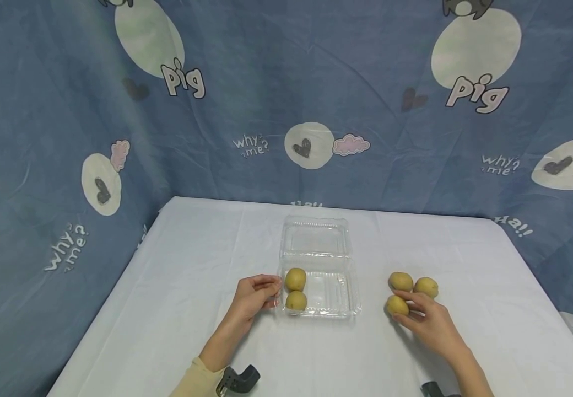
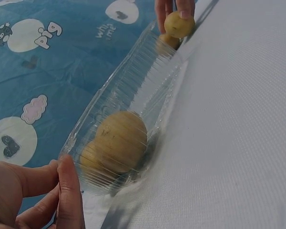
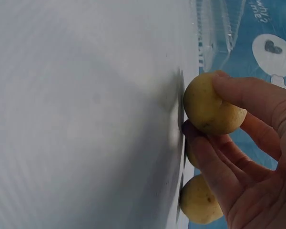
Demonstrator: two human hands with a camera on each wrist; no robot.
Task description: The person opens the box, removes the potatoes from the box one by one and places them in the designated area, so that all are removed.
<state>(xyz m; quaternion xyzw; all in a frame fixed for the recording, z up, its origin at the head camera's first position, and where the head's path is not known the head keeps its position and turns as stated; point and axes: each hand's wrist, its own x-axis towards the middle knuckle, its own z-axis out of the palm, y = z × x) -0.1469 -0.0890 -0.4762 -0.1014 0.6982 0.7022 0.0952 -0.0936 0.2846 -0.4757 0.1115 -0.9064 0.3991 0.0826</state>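
Note:
A clear plastic clamshell box (image 1: 331, 295) lies with its lid (image 1: 316, 238) folded back behind it. Two round yellow fruits (image 1: 296, 279) sit one behind the other along the box's left side. My left hand (image 1: 257, 295) pinches the left wall of the box between thumb and fingers, as the left wrist view shows close up. To the right of the box, my right hand (image 1: 427, 320) grips another yellow fruit (image 3: 209, 103) between thumb and fingertips, close over the cloth. Two more fruits, a left one (image 1: 401, 281) and a right one (image 1: 426, 286), lie just behind that hand.
White cloth (image 1: 207, 248) covers the table. A blue patterned curtain (image 1: 247, 82) hangs behind it and down the left side. Dark straps with black mounts (image 1: 239, 380) are on the wrists at the front.

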